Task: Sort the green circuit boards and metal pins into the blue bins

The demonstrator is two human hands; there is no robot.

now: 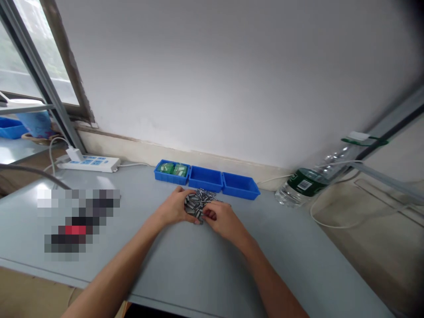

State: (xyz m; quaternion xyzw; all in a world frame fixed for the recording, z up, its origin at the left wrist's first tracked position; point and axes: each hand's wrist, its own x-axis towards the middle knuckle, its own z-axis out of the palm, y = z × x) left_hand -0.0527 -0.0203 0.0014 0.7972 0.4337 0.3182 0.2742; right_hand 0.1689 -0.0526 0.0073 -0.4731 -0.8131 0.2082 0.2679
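Note:
A heap of small silvery metal parts (200,199), some like short pins and some thicker cylinders, lies on the grey table between my hands. My left hand (176,206) curves round the heap's left side, thumb and fingers apart, touching its edge. At the heap's right front, my right hand (221,215) has its fingers curled and its thumb and fingertips pinched together among the parts. What sits in that pinch is too small to make out. Just behind the heap stand three joined blue bins: the left bin (170,178) holds green-and-white packets (179,170); beside it are the middle bin (205,187) and the right bin (241,192).
A large clear plastic bottle (306,183) with a green label leans by the wall at right. At the back left lies a white power strip (96,163) with a plug and cables. A pixelated dark and red object (76,229) rests on the table's left side.

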